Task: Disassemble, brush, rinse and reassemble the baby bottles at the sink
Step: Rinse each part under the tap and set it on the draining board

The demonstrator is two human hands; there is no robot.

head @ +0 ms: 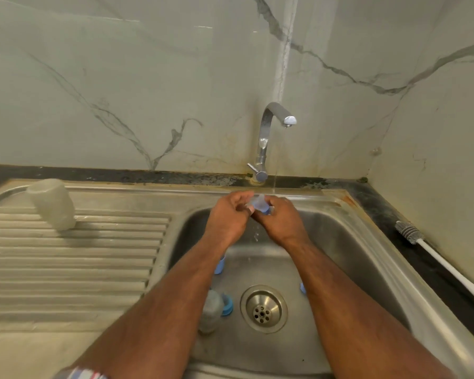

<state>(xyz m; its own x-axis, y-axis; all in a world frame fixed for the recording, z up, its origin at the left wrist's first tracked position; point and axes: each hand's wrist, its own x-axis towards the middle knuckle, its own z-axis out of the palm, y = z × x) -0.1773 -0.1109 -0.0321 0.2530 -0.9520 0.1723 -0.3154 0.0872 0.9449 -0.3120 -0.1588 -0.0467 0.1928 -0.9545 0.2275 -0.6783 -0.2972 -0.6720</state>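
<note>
Clearly my left hand [228,214] and right hand [281,220] both pinch the small blue teat-and-ring piece [260,204] over the sink [340,231] beside the thin stream; wet, light and soft, it should be held by its stiffer ring.

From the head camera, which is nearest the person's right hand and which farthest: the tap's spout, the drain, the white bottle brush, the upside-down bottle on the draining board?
From the right hand:
1. Drain, below it in the basin, and tap spout, above it: too close to call.
2. Bottle brush, on the right-hand counter.
3. Upside-down bottle, far left on the draining board.
</note>
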